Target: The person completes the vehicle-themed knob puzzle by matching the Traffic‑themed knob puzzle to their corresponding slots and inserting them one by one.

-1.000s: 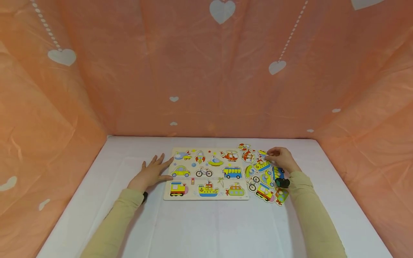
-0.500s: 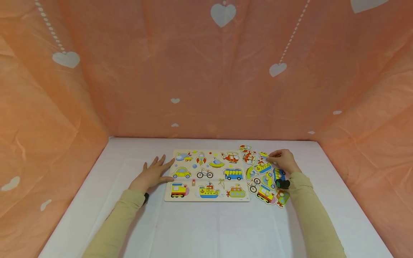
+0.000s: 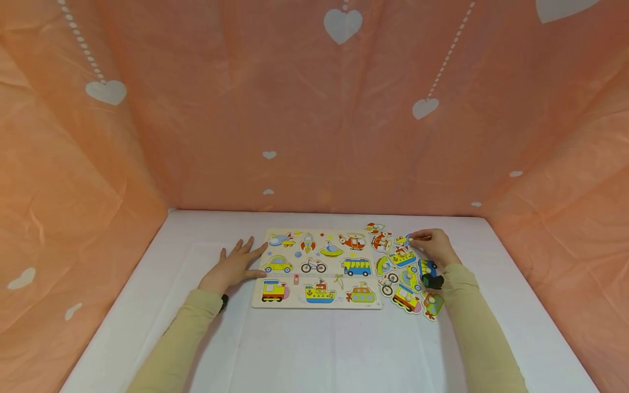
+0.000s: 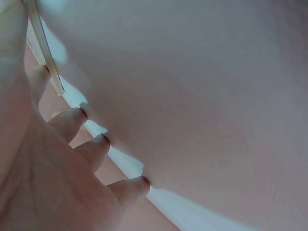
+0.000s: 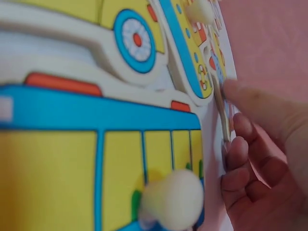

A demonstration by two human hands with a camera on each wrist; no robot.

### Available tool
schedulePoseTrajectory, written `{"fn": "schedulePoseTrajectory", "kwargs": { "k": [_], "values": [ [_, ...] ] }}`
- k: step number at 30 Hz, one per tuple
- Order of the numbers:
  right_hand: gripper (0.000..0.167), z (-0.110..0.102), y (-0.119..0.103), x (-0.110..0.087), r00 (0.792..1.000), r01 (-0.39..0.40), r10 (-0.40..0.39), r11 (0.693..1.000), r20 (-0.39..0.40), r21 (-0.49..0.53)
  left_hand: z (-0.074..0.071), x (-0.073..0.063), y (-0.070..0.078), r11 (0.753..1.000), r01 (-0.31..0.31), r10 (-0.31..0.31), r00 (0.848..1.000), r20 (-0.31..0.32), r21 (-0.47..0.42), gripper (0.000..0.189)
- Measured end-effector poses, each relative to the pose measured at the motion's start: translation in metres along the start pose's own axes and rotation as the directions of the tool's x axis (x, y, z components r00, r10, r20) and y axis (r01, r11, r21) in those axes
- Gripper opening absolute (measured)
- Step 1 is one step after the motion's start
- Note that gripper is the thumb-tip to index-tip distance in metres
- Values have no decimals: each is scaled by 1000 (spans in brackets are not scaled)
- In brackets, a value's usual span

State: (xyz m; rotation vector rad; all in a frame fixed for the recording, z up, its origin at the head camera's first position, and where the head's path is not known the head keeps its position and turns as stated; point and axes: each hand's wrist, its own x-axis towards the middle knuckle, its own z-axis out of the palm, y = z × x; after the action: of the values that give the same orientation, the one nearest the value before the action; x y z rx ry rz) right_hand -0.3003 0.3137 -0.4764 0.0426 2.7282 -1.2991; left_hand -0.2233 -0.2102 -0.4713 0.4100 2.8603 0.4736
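Observation:
In the head view a wooden puzzle board [image 3: 316,305] printed with vehicles lies on the white table. My left hand [image 3: 228,270] has its fingers spread at the board's left edge; thumb and index fingertip touch that edge. The left wrist view shows the board's edge [image 4: 45,53] by the index finger and the other fingertips on the cloth. Right of the board, my right hand [image 3: 434,244] pinches a blue and yellow airplane puzzle piece [image 3: 403,240]. In the right wrist view this piece [image 5: 222,108] stands nearly edge-on between thumb and fingers.
Several knobbed pieces crowd together right of the board, among them a ship [image 3: 403,256], a helicopter [image 3: 381,242], a train [image 3: 406,298], a bus [image 3: 427,267] and a submarine [image 3: 433,305]. Peach cloth walls [image 3: 314,180] with hearts enclose the table's back and sides.
The airplane piece has turned slightly in my right hand, and more of its blue part shows. The left hand stays at the board's edge. The head view has shifted a little.

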Motion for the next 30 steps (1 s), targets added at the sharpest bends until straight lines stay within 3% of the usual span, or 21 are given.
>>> {"fn": "schedulePoseTrajectory", "kwargs": {
  "k": [4,11,20,30],
  "values": [
    [42,1,-2,-1,999,11,-13,999,-44,-32,-1,-1,1,1000,6,-6,1000,-1,4,87],
    [40,6,-2,-1,992,-30,24,998,-122,-49,-2,-3,1,1000,20,-20,1000,2,-4,86],
    [39,5,-4,1,990,-78,67,993,-127,-84,-1,-1,3,1000,22,-22,1000,5,-10,87],
    [33,6,-4,-4,984,8,-15,999,-179,-36,-1,-2,0,999,1,-2,1000,-20,-33,88]
  ]
}}
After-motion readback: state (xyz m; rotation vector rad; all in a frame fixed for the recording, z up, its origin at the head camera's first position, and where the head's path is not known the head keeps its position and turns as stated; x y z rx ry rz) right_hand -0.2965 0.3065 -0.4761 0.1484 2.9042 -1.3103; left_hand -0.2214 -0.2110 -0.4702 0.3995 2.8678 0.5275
